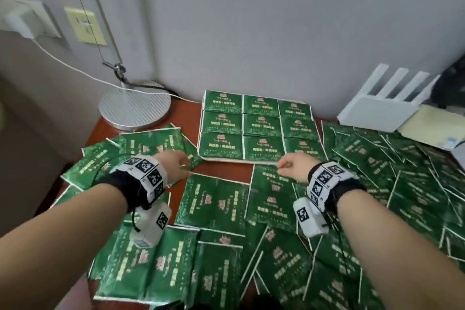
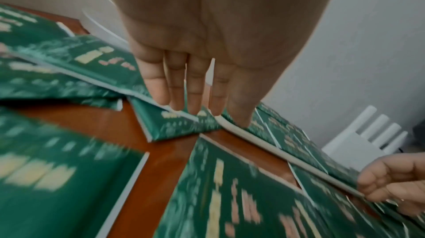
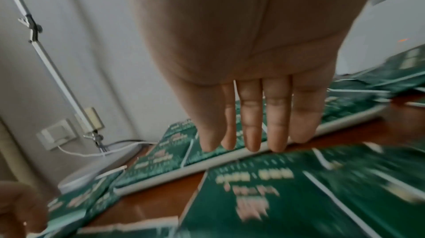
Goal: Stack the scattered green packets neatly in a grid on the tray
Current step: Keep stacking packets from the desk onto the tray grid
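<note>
Loose packets (image 1: 214,202); tray (image 1: 226,159) holds nine.

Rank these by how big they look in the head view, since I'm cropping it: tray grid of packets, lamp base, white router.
1. tray grid of packets, clearly largest.
2. white router and lamp base: they look alike in size, and the wide-angle lens distorts the edges, so I won't rank them.

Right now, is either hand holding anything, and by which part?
Nothing is clearly held. The left hand has straight fingers at the near-left corner of the tray; the right hand is at its near rim, but whether it pinches the rim cannot be told.
</note>
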### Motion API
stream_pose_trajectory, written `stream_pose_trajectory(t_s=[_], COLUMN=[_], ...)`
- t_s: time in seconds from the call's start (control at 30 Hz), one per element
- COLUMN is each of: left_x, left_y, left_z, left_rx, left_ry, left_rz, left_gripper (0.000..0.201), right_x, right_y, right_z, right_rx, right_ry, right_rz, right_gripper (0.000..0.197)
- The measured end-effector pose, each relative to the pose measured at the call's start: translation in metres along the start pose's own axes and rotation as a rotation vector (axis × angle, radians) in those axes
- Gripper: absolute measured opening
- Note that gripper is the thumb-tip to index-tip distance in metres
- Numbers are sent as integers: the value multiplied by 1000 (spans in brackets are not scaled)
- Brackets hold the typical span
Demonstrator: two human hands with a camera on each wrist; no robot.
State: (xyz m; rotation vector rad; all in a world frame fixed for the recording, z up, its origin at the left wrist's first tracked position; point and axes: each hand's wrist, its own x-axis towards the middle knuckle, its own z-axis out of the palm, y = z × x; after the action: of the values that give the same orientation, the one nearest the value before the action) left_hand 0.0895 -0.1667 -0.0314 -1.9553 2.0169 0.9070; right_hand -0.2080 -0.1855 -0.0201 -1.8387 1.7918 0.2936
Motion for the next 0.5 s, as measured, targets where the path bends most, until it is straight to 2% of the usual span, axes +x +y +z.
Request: stream_pose_trajectory(t_s=[0.17,0.23,0.33,0.5], left_x=[-31,-39,-46,-53], left_y=[11,18,31,50], left_z=[49,66,88,106], left_rx=[114,169,263,318], left_ry=[-96,-115,-142,-91], left_rz=[17,72,140,105], left_gripper=[63,74,83,84], right_x=[-36,-46,-58,-64], right_y=[15,15,14,22], right_z=[53,73,90,97], right_rx=[-46,-17,69,106], right_ry=[-96,-73,16,76], right_rz=[133,149,120,56], right_gripper=[47,48,45,25])
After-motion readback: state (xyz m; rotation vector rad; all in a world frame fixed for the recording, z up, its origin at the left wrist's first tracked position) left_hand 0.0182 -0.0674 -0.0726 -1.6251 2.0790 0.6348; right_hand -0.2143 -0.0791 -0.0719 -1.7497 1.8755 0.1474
